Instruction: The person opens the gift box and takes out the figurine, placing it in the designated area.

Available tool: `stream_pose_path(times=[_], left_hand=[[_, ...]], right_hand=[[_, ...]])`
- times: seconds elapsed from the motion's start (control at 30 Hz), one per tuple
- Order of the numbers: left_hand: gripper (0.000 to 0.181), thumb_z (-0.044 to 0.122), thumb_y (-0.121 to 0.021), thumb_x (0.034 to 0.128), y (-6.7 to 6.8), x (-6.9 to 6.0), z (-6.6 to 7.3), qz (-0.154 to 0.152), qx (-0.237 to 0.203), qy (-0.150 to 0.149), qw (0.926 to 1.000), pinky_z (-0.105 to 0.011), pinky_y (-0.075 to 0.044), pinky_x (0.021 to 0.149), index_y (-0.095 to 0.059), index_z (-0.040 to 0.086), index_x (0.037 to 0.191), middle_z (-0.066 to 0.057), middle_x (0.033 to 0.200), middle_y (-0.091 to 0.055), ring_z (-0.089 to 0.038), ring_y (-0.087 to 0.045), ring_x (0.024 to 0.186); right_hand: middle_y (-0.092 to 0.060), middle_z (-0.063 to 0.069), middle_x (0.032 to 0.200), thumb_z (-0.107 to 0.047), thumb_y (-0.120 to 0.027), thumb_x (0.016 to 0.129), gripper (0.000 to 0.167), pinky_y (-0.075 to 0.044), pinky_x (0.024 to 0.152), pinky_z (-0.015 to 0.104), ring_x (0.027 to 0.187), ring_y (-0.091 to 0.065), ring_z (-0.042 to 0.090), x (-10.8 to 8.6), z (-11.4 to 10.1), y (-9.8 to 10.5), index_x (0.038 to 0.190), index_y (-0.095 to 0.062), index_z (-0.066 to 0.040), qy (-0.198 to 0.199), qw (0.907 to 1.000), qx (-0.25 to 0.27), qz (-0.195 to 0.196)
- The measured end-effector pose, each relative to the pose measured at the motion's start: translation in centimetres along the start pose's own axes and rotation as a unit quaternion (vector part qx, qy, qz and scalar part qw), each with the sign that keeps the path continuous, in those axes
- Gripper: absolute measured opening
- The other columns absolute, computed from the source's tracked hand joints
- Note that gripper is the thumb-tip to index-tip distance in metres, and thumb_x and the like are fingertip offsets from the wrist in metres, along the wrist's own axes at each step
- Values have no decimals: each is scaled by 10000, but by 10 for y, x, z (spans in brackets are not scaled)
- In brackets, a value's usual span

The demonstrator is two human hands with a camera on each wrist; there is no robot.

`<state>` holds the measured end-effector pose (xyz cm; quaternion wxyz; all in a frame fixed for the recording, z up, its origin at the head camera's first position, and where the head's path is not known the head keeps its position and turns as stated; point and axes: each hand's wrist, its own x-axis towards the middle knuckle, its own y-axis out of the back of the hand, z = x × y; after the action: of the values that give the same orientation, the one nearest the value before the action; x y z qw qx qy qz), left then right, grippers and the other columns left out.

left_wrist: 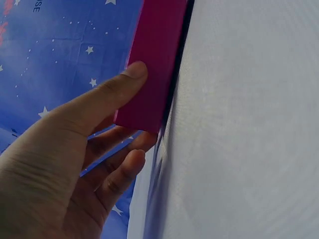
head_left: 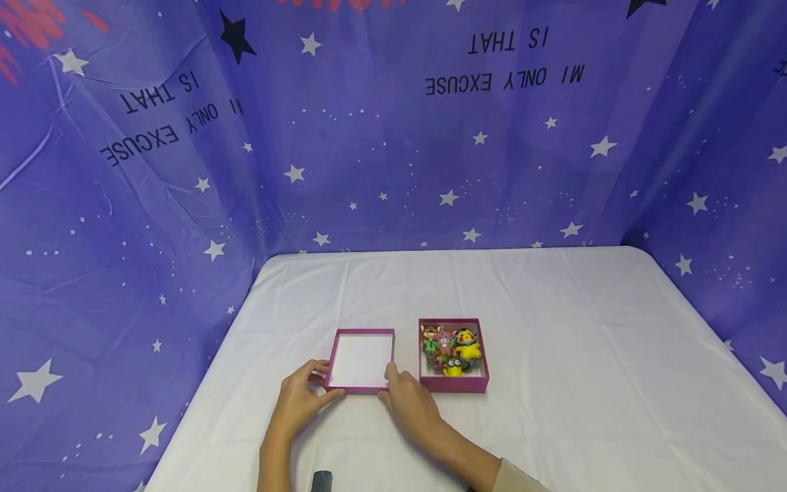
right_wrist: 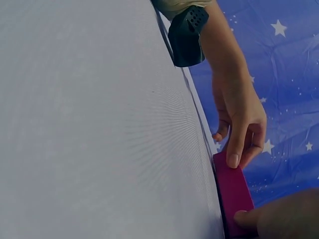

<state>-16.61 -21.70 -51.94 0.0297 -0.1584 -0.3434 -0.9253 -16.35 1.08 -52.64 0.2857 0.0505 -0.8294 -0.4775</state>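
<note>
Two hands held one magenta piece (right_wrist: 231, 191), each at a different end of it.

At the far end of the magenta piece was the left hand (right_wrist: 240, 112), with the thumb laid on its face and some fingers bent behind its edge. At the near end was the right hand (right_wrist: 291, 216); its thumb rested on the same face. The white cloth (right_wrist: 99, 124) spread along one side of the magenta piece, and the blue curtain (right_wrist: 294, 89) with white stars was on the other. Well apart from the piece, past the left hand, were a dark device (right_wrist: 187, 40) and a light sleeve (right_wrist: 180, 7).
</note>
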Motion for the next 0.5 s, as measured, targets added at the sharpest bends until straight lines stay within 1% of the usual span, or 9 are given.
stream_pose_path(times=[0.2, 0.27, 0.37, 0.43, 0.5], left_hand=[[459, 192, -870, 574, 0, 1, -1, -108, 11, 21, 9999, -241, -517, 611, -631, 73, 948, -63, 1100, -640, -190, -638, 813], [497, 200, -872, 572, 2, 1, 0, -156, 106, 55, 9998, -253, -517, 624, -626, 74, 985, -47, 1082, -643, -185, -633, 825], [581, 278, -865, 590, 5, 1, 5, -208, 346, 106, 9991, -324, -512, 718, -607, 83, 1073, -24, 1105, -621, -196, -606, 902], [647, 365, -845, 609, 8, 3, 10, -194, 454, 96, 9987, -394, -488, 794, -588, 98, 1140, -22, 1151, -589, -214, -573, 971], [668, 430, -818, 634, 10, 6, 16, -128, 464, 25, 9988, -448, -458, 844, -578, 114, 1172, -31, 1219, -547, -229, -535, 1038]], right_hand=[[-454, -44, 632, -182, -723, 791, 289, -354, 412, 143, 530, -391, 56, -1, 0, -1, 903, -475, -86, 48, 10000, 23, -2], [-461, -37, 631, -177, -722, 789, 289, -355, 408, 151, 531, -403, 67, -1, -1, -1, 905, -473, -86, 45, 10000, 29, 11], [-512, -10, 658, -178, -723, 779, 307, -404, 435, 187, 567, -475, 106, -2, -2, 1, 952, -491, -76, -43, 10000, 28, -52], [-565, 19, 707, -183, -725, 774, 343, -455, 480, 219, 622, -538, 143, -3, -5, 5, 1011, -506, -68, -106, 9998, 29, -193], [-602, 32, 769, -194, -726, 776, 386, -486, 534, 236, 685, -578, 161, -4, -8, 12, 1072, -514, -66, -133, 9992, 62, -370]])
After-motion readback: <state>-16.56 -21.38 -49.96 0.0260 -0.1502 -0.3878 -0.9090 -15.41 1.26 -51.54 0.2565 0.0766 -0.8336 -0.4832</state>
